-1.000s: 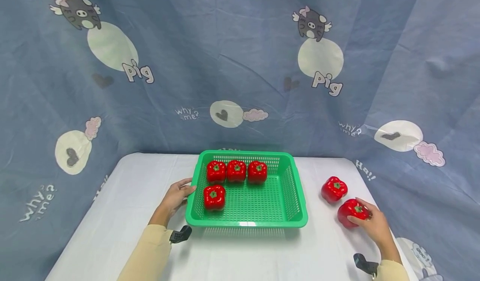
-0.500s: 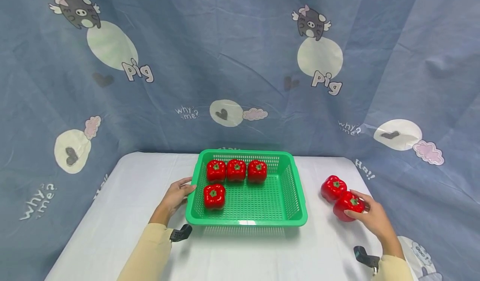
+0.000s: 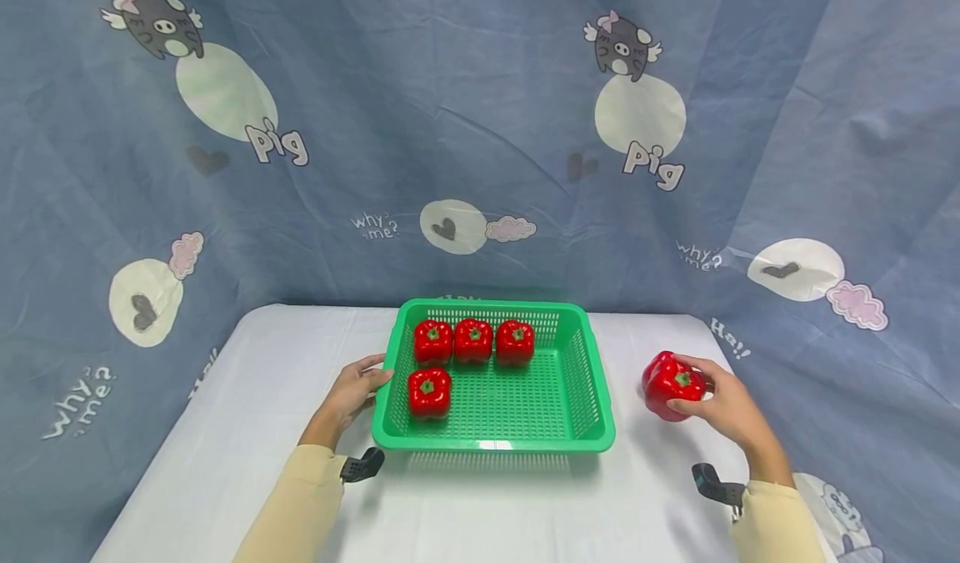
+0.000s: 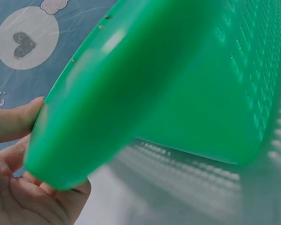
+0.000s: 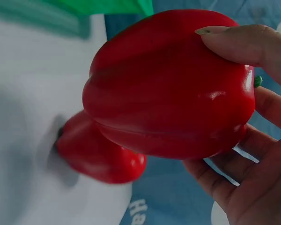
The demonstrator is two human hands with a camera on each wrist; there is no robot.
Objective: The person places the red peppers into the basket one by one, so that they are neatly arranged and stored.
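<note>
My right hand [image 3: 726, 403] grips a red bell pepper [image 3: 670, 398] by its stem end, thumb on one side and fingers on the other. In the right wrist view this pepper [image 5: 166, 89] is held up off the table. A second red bell pepper [image 5: 100, 152] lies behind and below it on the white surface, mostly hidden in the head view. My left hand [image 3: 355, 389] holds the left rim of a green plastic basket [image 3: 525, 445]. The left wrist view shows the thumb above the rim [image 4: 79, 122] and the fingers beneath it.
Inside the basket sit several red bell peppers [image 3: 473, 342], a row along the back and one [image 3: 430, 394] at the front left. The white table [image 3: 480, 513] ends at a blue printed cloth [image 3: 495, 129] behind and to the right.
My right hand has moved left and away from me with the bell pepper, which now overlaps the other loose pepper in the head view. The left hand and the basket stay in place.
</note>
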